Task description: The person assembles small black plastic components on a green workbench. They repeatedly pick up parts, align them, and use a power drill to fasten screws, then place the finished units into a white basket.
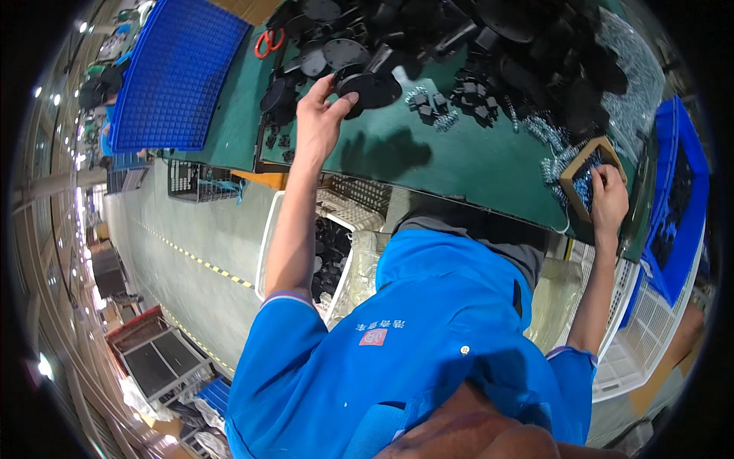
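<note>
Between the thumb and fingers of my left hand [319,122] is a black round plastic part [372,91], held above the green tabletop [459,164]. My right hand [609,200] reaches into a small cardboard box [573,190] of small bluish metal pieces that look like screws [586,177]. Its fingertips are bunched among them, and what they pinch is hidden. More loose screws [547,138] lie spilled beside the box. Small black square pieces [475,99] sit in a pile at the middle of the table, with more shiny screws [434,115] next to them.
Black plastic parts [527,53] heap along the far side. Red-handled scissors [268,43] lie at the far left, near a blue mesh crate [172,76]. A blue bin [677,206] stands at the right. Below the table edge is a white basket [269,252] of black parts.
</note>
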